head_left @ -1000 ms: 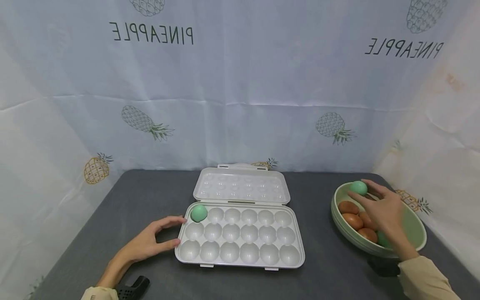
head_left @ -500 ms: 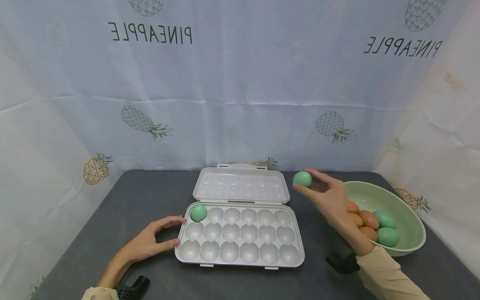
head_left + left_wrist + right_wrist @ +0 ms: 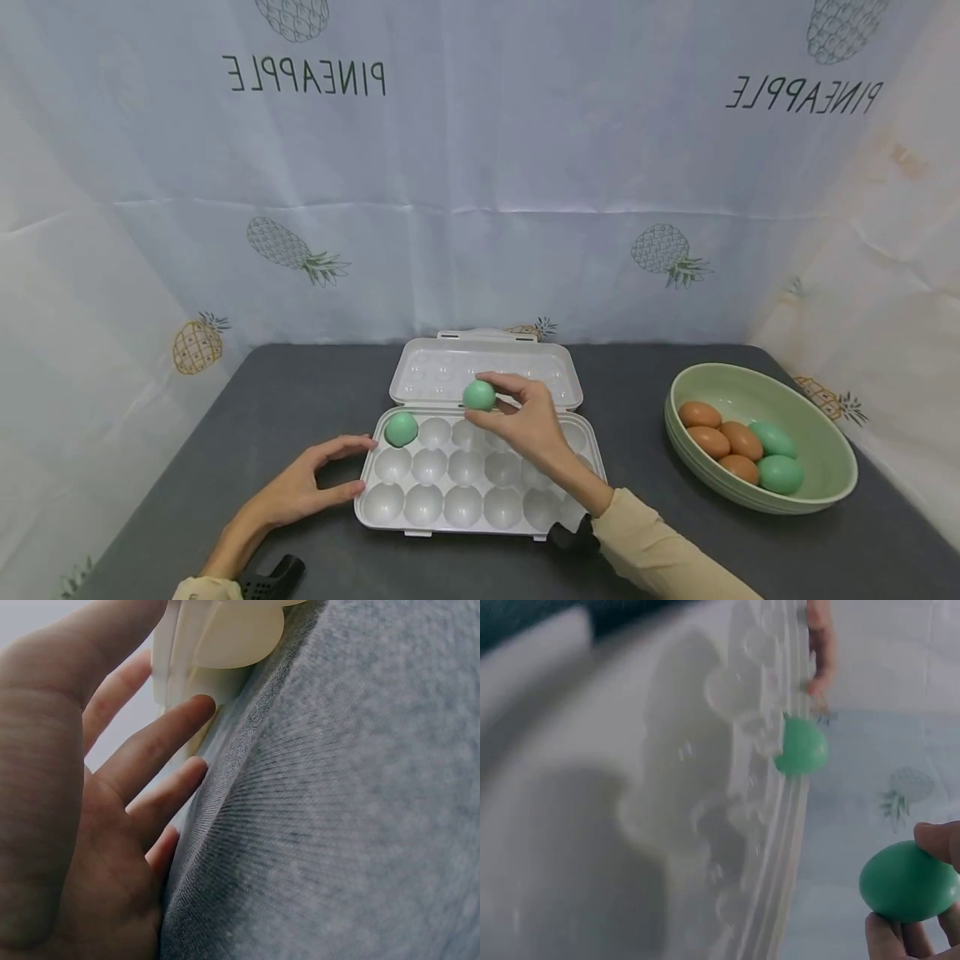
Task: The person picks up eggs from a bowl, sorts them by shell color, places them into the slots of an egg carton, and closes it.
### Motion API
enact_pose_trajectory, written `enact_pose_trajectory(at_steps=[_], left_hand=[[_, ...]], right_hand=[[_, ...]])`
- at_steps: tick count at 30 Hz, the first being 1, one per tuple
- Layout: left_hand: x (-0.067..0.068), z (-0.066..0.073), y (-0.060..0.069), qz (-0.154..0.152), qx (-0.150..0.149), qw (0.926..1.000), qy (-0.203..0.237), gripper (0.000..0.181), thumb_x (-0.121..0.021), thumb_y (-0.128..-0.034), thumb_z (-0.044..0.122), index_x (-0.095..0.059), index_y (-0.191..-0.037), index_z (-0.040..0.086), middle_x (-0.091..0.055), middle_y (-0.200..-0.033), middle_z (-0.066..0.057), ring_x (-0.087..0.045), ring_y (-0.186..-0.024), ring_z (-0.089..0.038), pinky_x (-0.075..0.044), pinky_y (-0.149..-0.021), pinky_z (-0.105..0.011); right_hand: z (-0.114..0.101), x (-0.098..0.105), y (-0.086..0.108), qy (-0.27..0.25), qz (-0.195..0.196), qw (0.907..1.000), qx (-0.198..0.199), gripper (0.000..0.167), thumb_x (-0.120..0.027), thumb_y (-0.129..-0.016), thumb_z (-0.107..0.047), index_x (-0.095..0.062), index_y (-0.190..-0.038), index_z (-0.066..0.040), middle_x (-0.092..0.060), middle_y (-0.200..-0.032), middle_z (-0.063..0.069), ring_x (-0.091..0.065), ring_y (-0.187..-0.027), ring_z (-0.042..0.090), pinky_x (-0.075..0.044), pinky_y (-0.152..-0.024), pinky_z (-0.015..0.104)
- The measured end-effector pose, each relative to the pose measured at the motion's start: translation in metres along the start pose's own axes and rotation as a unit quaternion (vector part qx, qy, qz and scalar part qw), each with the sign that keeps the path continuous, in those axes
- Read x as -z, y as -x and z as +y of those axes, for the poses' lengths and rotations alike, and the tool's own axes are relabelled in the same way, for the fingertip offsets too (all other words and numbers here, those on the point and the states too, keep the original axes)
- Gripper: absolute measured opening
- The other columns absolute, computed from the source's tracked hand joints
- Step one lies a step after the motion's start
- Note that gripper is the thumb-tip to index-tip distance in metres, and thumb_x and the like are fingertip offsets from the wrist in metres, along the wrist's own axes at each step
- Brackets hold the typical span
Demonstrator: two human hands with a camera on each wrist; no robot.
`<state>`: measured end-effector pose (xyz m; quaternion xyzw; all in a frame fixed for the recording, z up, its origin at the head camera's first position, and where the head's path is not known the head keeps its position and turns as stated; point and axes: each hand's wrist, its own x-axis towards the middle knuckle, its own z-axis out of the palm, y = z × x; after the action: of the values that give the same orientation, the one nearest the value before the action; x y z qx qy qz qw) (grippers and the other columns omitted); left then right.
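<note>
Between the thumb and fingertips of my right hand (image 3: 528, 421) is a green egg (image 3: 479, 396), held above the back row of a white plastic egg tray (image 3: 463, 468). The right wrist view shows the held egg (image 3: 907, 881) lying sideways in the fingers. Another green egg (image 3: 401, 429) sits in the tray's back left cup. My left hand (image 3: 300, 487) lies at the tray's left edge, thumb and fingers spread and relaxed. In the left wrist view, its fingers (image 3: 161, 746) reach along the tray's side near the tabletop. My right hand and forearm hide some right-hand cups.
At the right, a light green bowl (image 3: 828, 467) holds several brown eggs (image 3: 738, 440) and two green eggs (image 3: 781, 474). The tray's lid (image 3: 427, 375) lies opened out behind it. A pineapple-print curtain (image 3: 480, 275) hangs behind the dark table (image 3: 322, 392).
My right hand has carried the green egg left from the bowl to above the tray's back row. The left hand has stayed at the tray's left edge.
</note>
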<state>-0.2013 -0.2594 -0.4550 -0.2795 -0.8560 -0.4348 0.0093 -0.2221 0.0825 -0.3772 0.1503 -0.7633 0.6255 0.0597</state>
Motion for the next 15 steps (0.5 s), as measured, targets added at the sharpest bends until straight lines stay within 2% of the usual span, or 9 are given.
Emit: enact_pose_trajectory(at_steps=[5, 15], left_hand=[[-0.001, -0.002, 0.000, -0.004, 0.001, 1.0000, 0.002, 0.047, -0.077, -0.0911, 0.017, -0.063, -0.135, 0.023, -0.066, -0.137, -0.002, -0.053, -0.126, 0.010, -0.046, -0.103, -0.018], [0.000, -0.002, 0.000, -0.001, 0.012, 0.9999, -0.010, 0.046, -0.077, -0.0912, 0.019, -0.064, -0.135, 0.023, -0.066, -0.137, -0.003, -0.053, -0.126, 0.011, -0.048, -0.102, -0.021]], right_hand=[[0.005, -0.024, -0.001, -0.001, -0.007, 0.9998, -0.018, 0.045, -0.088, -0.076, -0.006, -0.076, -0.119, -0.008, -0.067, -0.119, 0.014, -0.070, -0.110, 0.026, -0.059, -0.095, 0.027], [0.021, -0.049, -0.001, -0.011, -0.030, 0.9994, -0.013, 0.048, -0.086, -0.077, -0.004, -0.072, -0.122, 0.005, -0.070, -0.118, 0.020, -0.069, -0.112, 0.028, -0.058, -0.097, 0.028]])
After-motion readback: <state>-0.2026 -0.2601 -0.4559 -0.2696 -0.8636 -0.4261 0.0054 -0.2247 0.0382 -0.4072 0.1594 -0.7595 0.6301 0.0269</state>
